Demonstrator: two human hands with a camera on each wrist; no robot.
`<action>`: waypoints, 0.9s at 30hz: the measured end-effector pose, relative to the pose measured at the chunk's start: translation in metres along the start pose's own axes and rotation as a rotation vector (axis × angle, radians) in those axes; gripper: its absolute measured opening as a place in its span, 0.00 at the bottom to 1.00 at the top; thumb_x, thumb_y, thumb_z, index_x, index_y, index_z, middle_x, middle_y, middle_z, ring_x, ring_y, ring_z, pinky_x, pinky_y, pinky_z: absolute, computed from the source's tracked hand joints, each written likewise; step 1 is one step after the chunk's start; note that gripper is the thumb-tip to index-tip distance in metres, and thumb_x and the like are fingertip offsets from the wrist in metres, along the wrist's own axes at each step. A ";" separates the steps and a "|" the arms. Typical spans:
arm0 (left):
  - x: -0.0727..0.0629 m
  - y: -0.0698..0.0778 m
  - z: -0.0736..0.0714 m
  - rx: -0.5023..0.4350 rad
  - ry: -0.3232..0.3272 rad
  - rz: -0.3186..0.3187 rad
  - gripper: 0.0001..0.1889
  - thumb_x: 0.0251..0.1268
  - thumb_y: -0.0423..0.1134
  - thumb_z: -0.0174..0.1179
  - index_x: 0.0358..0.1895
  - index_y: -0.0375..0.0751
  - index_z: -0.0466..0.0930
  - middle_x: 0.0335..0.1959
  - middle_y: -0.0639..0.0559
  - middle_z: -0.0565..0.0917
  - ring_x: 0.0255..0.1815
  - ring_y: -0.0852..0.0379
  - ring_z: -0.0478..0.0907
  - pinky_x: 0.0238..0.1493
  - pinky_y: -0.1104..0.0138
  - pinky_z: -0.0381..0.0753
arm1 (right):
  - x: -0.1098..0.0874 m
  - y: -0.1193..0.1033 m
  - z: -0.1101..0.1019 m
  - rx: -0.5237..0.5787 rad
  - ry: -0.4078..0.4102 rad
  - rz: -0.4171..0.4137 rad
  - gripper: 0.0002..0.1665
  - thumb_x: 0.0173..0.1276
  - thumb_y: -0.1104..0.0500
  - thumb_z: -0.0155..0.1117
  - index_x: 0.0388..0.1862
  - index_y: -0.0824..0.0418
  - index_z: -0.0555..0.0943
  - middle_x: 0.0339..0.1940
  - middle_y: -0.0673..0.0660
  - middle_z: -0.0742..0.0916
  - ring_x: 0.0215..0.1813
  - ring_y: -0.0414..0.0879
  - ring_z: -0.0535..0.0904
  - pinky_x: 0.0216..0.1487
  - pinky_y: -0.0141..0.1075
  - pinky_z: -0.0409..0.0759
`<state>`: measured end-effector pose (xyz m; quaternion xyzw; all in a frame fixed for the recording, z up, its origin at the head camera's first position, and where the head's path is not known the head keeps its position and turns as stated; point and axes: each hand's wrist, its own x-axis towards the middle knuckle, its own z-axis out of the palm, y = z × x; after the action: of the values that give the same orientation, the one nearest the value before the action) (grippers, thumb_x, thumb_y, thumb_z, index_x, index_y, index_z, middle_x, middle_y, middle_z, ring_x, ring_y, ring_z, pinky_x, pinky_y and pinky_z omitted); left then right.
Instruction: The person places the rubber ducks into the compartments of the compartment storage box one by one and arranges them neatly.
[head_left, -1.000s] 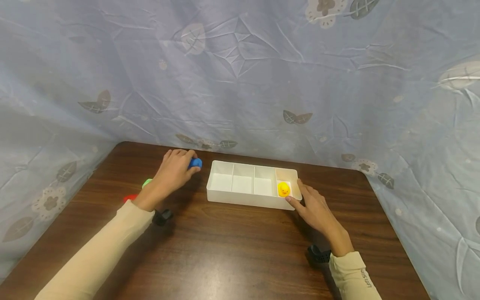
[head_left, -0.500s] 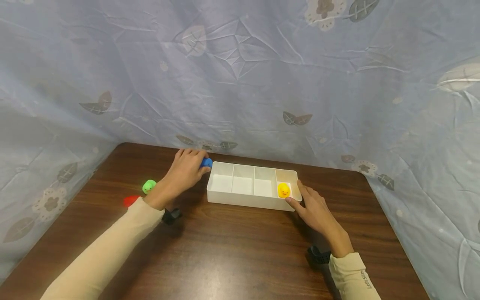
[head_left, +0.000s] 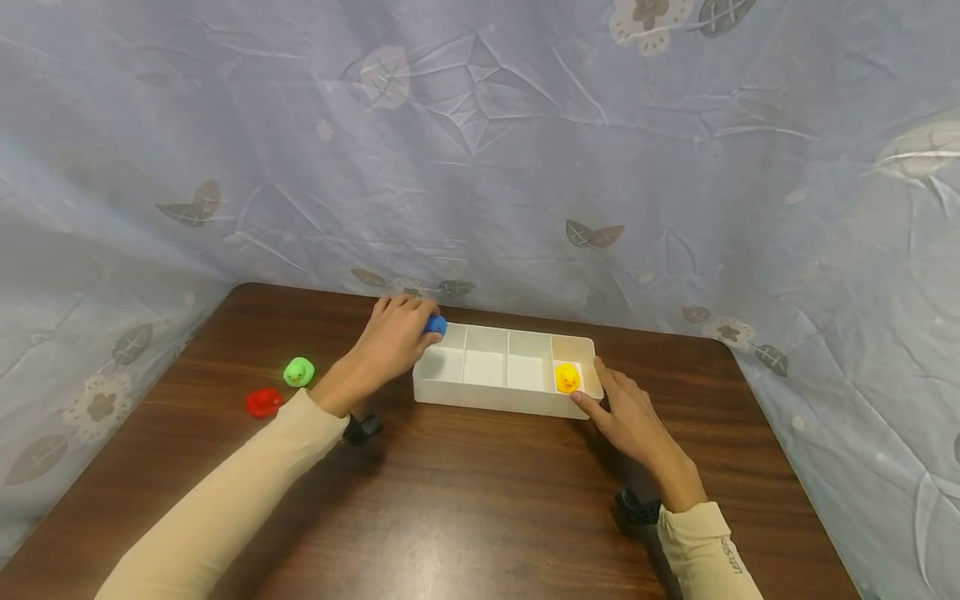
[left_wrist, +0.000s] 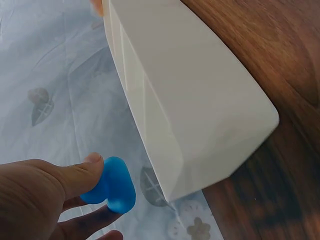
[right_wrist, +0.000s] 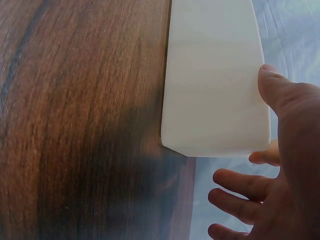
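Observation:
My left hand (head_left: 396, 337) pinches a blue rubber duck (left_wrist: 116, 185) between thumb and fingers. In the head view the duck overlaps the back left corner of a white divided box (head_left: 495, 398); the left wrist view shows it beside the box's rim. Fingers hide part of the duck. At the box's other end, my right hand (head_left: 637, 417) rests on the corner, thumb on the front rim and index finger along the end. Its other fingers are spread apart in the right wrist view. A yellow rubber duck (head_left: 567, 378) sits in the rightmost compartment; the other compartments show bare floors.
A green rubber duck (head_left: 299, 372) and a red rubber duck (head_left: 264, 402) lie on the wooden table (head_left: 480, 508), left of the left forearm. A patterned cloth (head_left: 480, 167) hangs behind the table and along its sides. Black straps (head_left: 637, 508) show at the wrists.
My left hand has moved right with the blue duck, from beside the box to its left corner. The green and red ducks have come into fuller view. My right hand stays put.

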<state>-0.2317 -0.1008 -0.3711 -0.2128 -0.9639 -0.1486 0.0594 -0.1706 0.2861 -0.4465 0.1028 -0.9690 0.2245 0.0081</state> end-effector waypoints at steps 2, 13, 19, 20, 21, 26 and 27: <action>0.002 0.003 0.000 -0.004 -0.003 0.008 0.19 0.78 0.47 0.65 0.62 0.41 0.79 0.67 0.40 0.84 0.76 0.34 0.74 0.82 0.30 0.60 | 0.001 0.000 0.000 0.000 0.000 0.000 0.53 0.82 0.34 0.55 0.87 0.68 0.54 0.80 0.78 0.70 0.80 0.76 0.66 0.78 0.74 0.62; 0.008 0.020 0.009 -0.006 0.000 0.058 0.18 0.77 0.46 0.66 0.62 0.41 0.80 0.65 0.41 0.86 0.75 0.35 0.75 0.82 0.31 0.60 | -0.001 -0.002 -0.001 0.005 0.005 -0.002 0.52 0.82 0.34 0.55 0.87 0.68 0.55 0.80 0.78 0.71 0.79 0.77 0.67 0.77 0.74 0.64; 0.009 0.028 0.011 0.012 -0.005 0.094 0.19 0.78 0.48 0.65 0.62 0.41 0.80 0.64 0.42 0.86 0.73 0.36 0.76 0.82 0.33 0.62 | -0.002 -0.003 0.001 0.009 0.008 -0.002 0.52 0.82 0.34 0.55 0.87 0.68 0.55 0.80 0.78 0.71 0.79 0.77 0.67 0.77 0.75 0.63; 0.009 0.030 0.012 0.016 -0.003 0.100 0.19 0.78 0.48 0.65 0.62 0.41 0.80 0.64 0.42 0.87 0.73 0.36 0.77 0.82 0.33 0.62 | -0.002 -0.003 0.001 0.008 0.010 -0.006 0.52 0.82 0.35 0.55 0.87 0.68 0.55 0.80 0.78 0.71 0.79 0.77 0.67 0.77 0.75 0.63; 0.009 0.031 0.012 0.015 -0.001 0.104 0.20 0.77 0.48 0.65 0.63 0.41 0.81 0.64 0.42 0.87 0.73 0.36 0.77 0.82 0.33 0.62 | -0.002 -0.003 0.000 0.007 0.012 -0.009 0.52 0.82 0.35 0.55 0.86 0.68 0.55 0.80 0.78 0.71 0.79 0.77 0.67 0.77 0.75 0.63; 0.010 0.035 0.016 0.006 0.007 0.120 0.21 0.77 0.47 0.66 0.63 0.40 0.80 0.64 0.41 0.86 0.73 0.36 0.77 0.82 0.32 0.62 | -0.001 -0.002 -0.002 -0.004 0.012 -0.019 0.51 0.83 0.36 0.55 0.86 0.69 0.56 0.80 0.78 0.71 0.79 0.76 0.67 0.77 0.75 0.63; 0.010 0.036 0.017 0.002 0.009 0.121 0.21 0.76 0.47 0.66 0.63 0.39 0.80 0.64 0.41 0.86 0.73 0.36 0.77 0.82 0.32 0.61 | -0.001 -0.002 -0.002 -0.005 0.011 -0.018 0.50 0.83 0.36 0.55 0.86 0.69 0.55 0.80 0.78 0.71 0.79 0.76 0.67 0.77 0.74 0.63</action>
<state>-0.2260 -0.0609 -0.3760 -0.2698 -0.9492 -0.1447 0.0728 -0.1696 0.2853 -0.4436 0.1105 -0.9685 0.2226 0.0157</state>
